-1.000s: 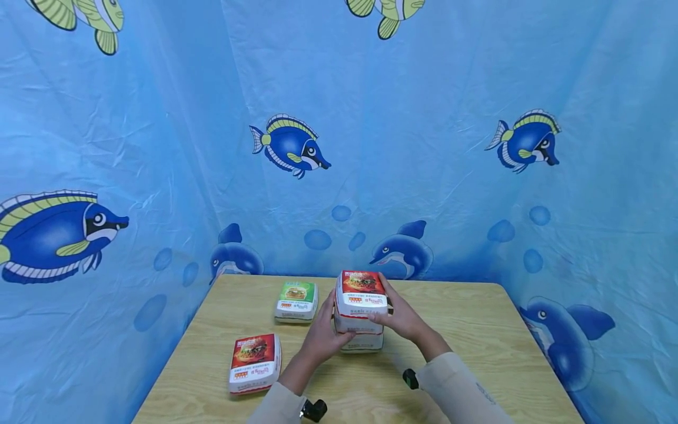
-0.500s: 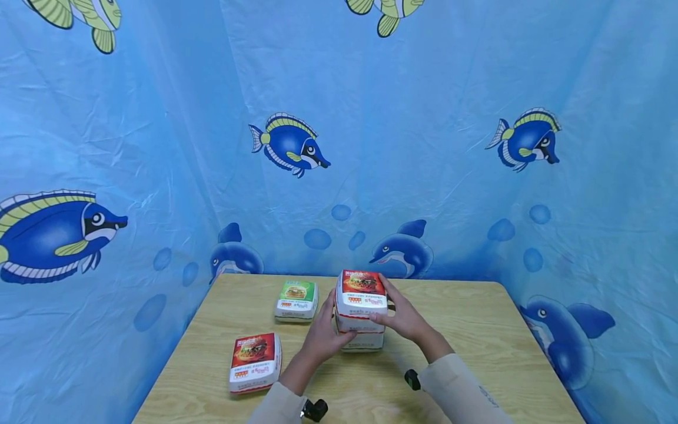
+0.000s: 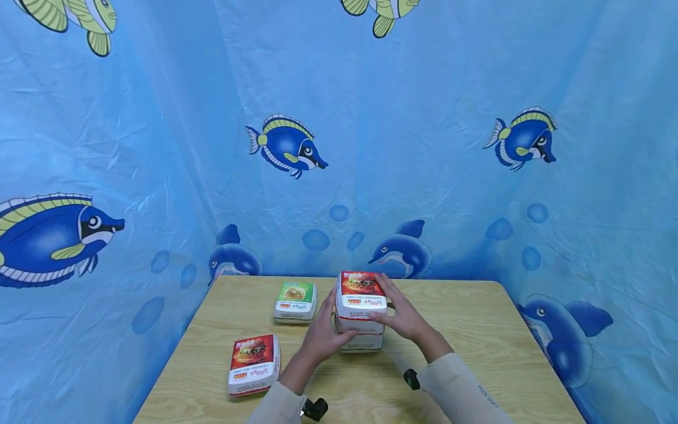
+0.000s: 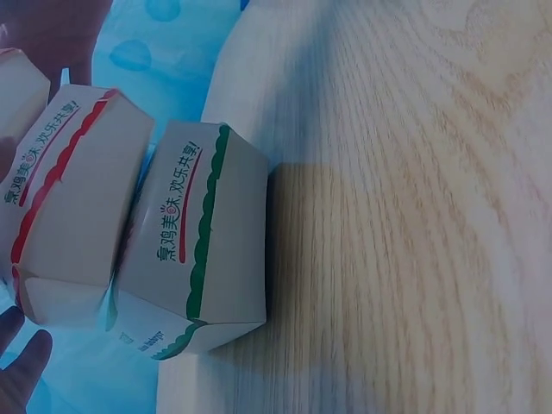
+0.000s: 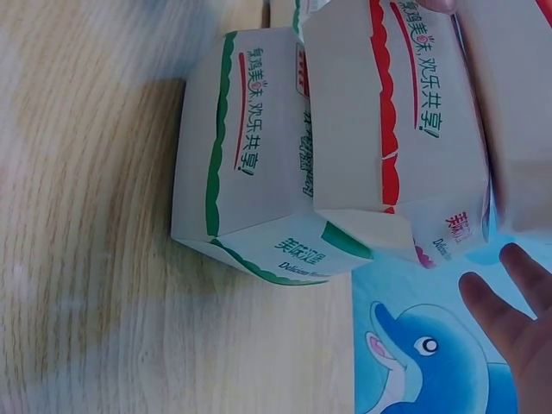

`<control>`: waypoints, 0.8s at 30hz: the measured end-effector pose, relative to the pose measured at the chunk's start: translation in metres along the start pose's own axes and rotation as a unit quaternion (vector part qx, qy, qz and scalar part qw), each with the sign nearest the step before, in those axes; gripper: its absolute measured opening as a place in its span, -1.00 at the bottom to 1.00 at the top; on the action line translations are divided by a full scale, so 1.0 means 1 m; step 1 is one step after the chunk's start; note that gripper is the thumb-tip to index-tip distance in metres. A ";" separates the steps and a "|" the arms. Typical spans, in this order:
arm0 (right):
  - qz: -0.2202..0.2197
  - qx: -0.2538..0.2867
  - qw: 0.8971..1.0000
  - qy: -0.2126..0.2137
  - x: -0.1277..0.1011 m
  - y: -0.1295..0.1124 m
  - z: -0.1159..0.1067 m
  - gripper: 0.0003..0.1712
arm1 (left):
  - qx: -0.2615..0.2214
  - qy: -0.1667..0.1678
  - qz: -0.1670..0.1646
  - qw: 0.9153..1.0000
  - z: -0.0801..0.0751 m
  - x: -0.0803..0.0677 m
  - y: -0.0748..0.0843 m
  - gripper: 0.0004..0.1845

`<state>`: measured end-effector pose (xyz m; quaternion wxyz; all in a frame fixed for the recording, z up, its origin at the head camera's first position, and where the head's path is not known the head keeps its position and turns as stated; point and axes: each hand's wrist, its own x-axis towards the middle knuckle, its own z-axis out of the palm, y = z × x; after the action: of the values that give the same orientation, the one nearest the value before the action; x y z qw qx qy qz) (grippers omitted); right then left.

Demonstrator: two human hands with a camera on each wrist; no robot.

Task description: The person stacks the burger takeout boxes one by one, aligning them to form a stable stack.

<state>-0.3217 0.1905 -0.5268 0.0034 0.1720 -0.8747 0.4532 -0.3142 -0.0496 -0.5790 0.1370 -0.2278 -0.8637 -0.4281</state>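
Observation:
Three paper burger boxes stand stacked in the middle of the table. The uppermost box (image 3: 362, 300) has a red lid with a burger picture. Below it sit a red-trimmed box (image 4: 78, 224) and, at the bottom, a green-trimmed box (image 4: 177, 250). My left hand (image 3: 320, 338) grips the stack's left side, thumb across the front and fingers along the side. My right hand (image 3: 405, 321) holds the uppermost box from the right, fingers over its top edge and thumb at its front. In the right wrist view, the middle box (image 5: 388, 112) sits slightly askew on the green-trimmed one.
A green-lidded burger box (image 3: 295, 301) stands left of the stack, towards the back. A red-lidded one (image 3: 254, 365) lies nearer, by my left forearm. The wooden table (image 3: 477, 353) backs onto a blue sea-print curtain (image 3: 424, 88).
My right fingers have slid slightly farther over the uppermost box's lid. The stack, the left hand and the two boxes at the left look almost unchanged.

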 end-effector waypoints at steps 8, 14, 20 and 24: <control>-0.010 0.000 1.000 -0.001 0.000 0.001 0.001 0.07 | 0.003 0.006 0.013 1.000 0.001 0.000 -0.002 0.19; -0.025 -0.022 0.999 -0.006 0.000 0.003 0.002 -0.01 | -0.006 0.001 0.005 1.000 0.002 -0.002 -0.002 0.17; -0.031 -0.034 0.999 -0.011 -0.002 0.003 0.002 -0.05 | 0.003 -0.001 0.007 1.000 0.002 -0.003 -0.003 0.17; -0.031 -0.042 0.999 -0.007 -0.002 0.003 0.002 -0.05 | 0.003 -0.003 0.002 1.000 0.002 -0.002 -0.003 0.18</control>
<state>-0.3201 0.1909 -0.5310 0.0185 0.2017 -0.8872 0.4146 -0.3139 -0.0503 -0.5837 0.1356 -0.2310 -0.8648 -0.4247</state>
